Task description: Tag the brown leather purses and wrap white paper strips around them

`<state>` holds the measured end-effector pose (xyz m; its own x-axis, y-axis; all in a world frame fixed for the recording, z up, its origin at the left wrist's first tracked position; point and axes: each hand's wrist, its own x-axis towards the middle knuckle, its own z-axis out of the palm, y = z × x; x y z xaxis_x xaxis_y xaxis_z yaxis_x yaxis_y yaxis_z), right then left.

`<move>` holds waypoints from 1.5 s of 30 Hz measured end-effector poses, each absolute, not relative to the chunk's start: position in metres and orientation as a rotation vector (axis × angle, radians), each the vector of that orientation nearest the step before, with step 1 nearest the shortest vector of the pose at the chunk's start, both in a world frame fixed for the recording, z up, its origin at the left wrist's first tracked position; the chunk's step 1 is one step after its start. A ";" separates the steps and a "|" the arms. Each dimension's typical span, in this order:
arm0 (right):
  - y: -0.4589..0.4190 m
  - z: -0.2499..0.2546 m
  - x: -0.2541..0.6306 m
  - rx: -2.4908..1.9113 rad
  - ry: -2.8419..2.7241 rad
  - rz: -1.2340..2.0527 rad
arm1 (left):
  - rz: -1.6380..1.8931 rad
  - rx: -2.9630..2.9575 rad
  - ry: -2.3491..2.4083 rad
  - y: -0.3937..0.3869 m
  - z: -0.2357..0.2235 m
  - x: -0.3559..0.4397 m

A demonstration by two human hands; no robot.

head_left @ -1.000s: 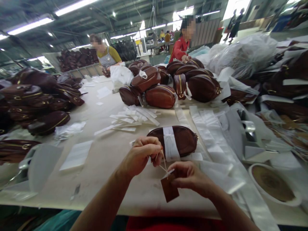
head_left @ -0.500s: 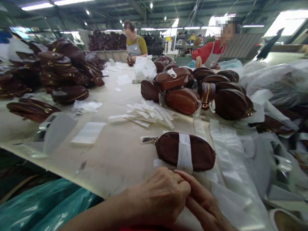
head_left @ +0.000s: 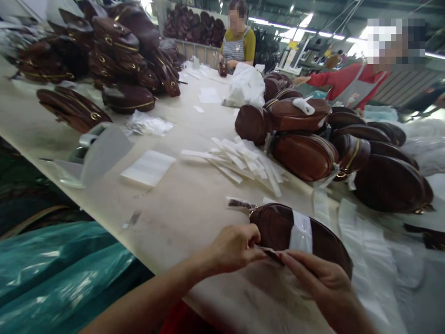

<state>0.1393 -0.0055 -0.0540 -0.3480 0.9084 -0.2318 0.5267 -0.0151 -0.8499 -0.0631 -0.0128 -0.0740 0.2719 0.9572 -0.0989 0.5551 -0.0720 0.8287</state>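
A dark brown oval zip pouch [head_left: 274,226] lies on the table just beyond my hands, with a white paper band [head_left: 301,230] round its middle. From its left end sticks out a zipper pull [head_left: 239,203] wrapped in clear film. In front of the pouch, my left hand [head_left: 233,247] and my right hand [head_left: 318,274] pinch the two ends of a small dark brown strip [head_left: 274,255] with thin clear film about it. Its exact kind is not clear, as fingertips cover the ends.
Loose white paper strips [head_left: 248,160] lie beyond the pouch, near a stack of white sheets [head_left: 149,168] and a tape dispenser [head_left: 92,148]. Brown bags [head_left: 302,155] are piled at right, more bags [head_left: 118,55] at left. Two co-workers stand across the table.
My view has swung to the right and tilted down. My hands, clasped together before, are now apart, with a small dark strip showing between them. The co-worker in red has stretched out an arm.
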 end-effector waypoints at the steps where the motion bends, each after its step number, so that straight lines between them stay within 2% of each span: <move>1: 0.004 -0.048 0.138 -1.498 -1.896 1.290 | 0.686 1.682 1.425 -0.005 -0.083 -0.066; 4: 0.031 -0.030 0.130 -1.540 -1.945 1.180 | 0.834 1.658 1.515 0.020 -0.108 -0.067; 9: 0.060 -0.014 0.104 -1.519 -2.077 1.112 | 0.937 1.600 1.376 0.043 -0.132 -0.064; 22: 0.094 -0.037 0.083 -1.522 -2.237 1.053 | 1.036 1.402 1.394 0.052 -0.149 -0.070; 38: 0.108 -0.046 0.072 -1.568 -2.289 1.317 | 1.101 1.427 1.364 0.052 -0.149 -0.066; 45: 0.120 -0.053 0.070 -1.627 -2.678 0.870 | 1.063 1.427 1.371 0.052 -0.146 -0.068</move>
<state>0.0699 0.1202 -0.0527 -0.4948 0.7922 -0.3572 0.8509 0.3583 -0.3842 -0.0676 0.0525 -0.1455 0.0307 0.9995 0.0122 0.2606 -0.0198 0.9652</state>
